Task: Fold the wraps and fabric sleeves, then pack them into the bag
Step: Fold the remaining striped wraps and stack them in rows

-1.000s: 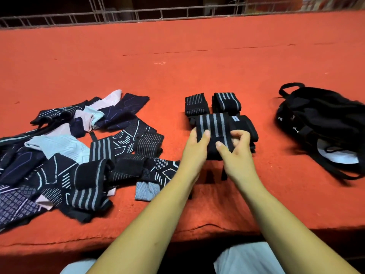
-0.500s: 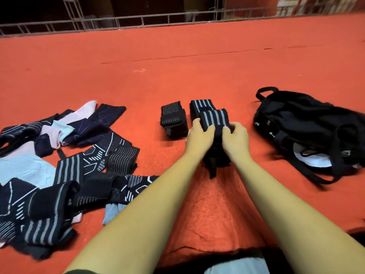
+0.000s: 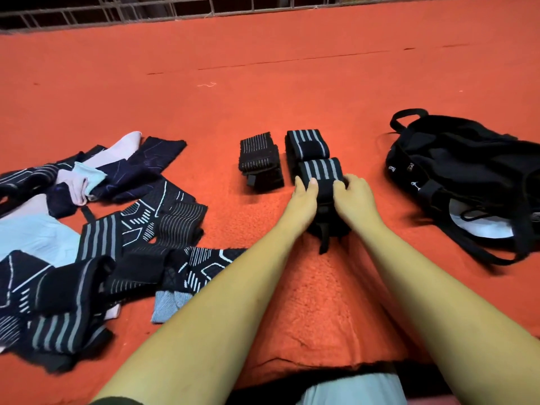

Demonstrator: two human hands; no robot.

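A rolled black wrap with grey stripes (image 3: 320,171) lies on the red carpet at centre. My left hand (image 3: 302,200) grips its left side and my right hand (image 3: 355,197) grips its right side, thumbs on top. A thin black strap end pokes out below the roll between my wrists. Just beyond it sits another rolled striped wrap (image 3: 306,144), touching it. A third folded wrap (image 3: 260,162) lies to their left. The black bag (image 3: 467,171) rests open at the right, with a white lining showing.
A loose pile of unfolded wraps and fabric sleeves (image 3: 87,229), dark, pale blue and pink, covers the carpet (image 3: 263,68) at left. A metal railing (image 3: 175,10) runs along the far edge. The carpet's front edge lies near my lap.
My hands carried the striped wrap forward and rolled it into a tight bundle, now set down beside the far roll. The view has shifted closer.
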